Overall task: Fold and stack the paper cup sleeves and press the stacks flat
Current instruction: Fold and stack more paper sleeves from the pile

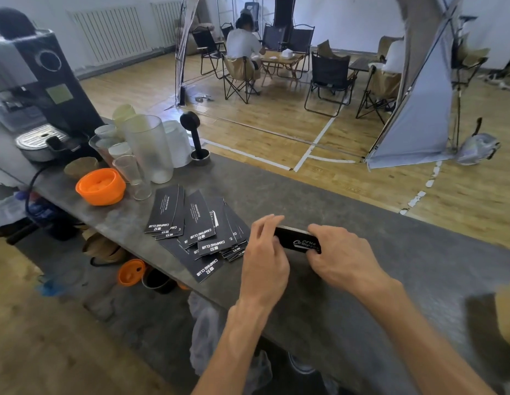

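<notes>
Roughly left to right: well off to the left of the grip sit an orange bowl (100,186) and a cluster of clear plastic cups (147,148), not in play. Nearer, just left of the left hand (263,253), loose cup sleeves (196,223) lie fanned flat on the grey counter (390,252), overlapping, some poking over the near edge; the closest ones nearly touch the left hand's knuckles. Left hand: fingers loosely spread, tips resting against the left end and top edge of the held stack (297,240), steadying more than clamping, thumb hidden. The stack, a thin black bundle of folded sleeves, sits between both hands, standing on its long edge on or just above the counter, can't tell which. Right hand (340,256): fingers curled over the stack's right end, thumb underneath, pinching it. Handling guess: thin card, very light, stiff across the fold but springy, so the folds will want to gape open; printed faces look smooth, so layers may slide and splay out if squeezed off-centre. Best hold seems to be at both short ends as now, squaring the edges, then laying it flat and pushing down with a palm over the middle. Risk: bundle fanning out, or loose sleeves nudged off the counter.
</notes>
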`<state>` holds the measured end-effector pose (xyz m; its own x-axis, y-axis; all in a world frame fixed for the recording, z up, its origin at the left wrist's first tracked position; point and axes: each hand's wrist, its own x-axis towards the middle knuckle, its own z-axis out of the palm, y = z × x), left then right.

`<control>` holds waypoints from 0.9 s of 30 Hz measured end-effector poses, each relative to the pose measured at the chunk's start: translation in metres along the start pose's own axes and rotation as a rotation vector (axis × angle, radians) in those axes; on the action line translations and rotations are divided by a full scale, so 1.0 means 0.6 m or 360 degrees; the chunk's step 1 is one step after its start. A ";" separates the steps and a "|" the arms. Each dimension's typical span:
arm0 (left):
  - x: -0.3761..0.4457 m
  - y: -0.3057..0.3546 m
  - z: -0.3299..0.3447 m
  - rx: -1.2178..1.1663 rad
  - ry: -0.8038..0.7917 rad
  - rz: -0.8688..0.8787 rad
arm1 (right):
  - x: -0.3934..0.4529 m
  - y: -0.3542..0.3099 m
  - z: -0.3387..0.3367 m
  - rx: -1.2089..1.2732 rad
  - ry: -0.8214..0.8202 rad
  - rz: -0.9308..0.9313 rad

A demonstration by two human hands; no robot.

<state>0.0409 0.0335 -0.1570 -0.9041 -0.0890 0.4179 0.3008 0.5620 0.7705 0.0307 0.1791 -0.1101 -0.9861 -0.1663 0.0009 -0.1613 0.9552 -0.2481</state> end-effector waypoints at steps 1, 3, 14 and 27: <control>0.003 -0.007 -0.003 0.0023 0.0004 -0.0020 | 0.001 -0.005 0.005 -0.0009 -0.0004 0.0002; 0.004 -0.020 -0.008 0.0076 -0.0049 -0.0063 | 0.002 -0.010 0.018 -0.0036 0.0031 -0.0002; 0.049 -0.112 -0.126 0.0715 0.0049 -0.0713 | 0.000 -0.008 0.027 -0.0010 0.0093 0.0011; 0.034 -0.033 -0.151 -0.0034 0.0910 -0.0297 | 0.000 -0.007 0.027 -0.0013 0.0079 0.0016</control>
<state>0.0440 -0.0541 -0.1199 -0.6372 -0.6162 0.4629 0.1643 0.4783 0.8627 0.0319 0.1713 -0.1248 -0.9884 -0.1444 0.0465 -0.1514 0.9587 -0.2408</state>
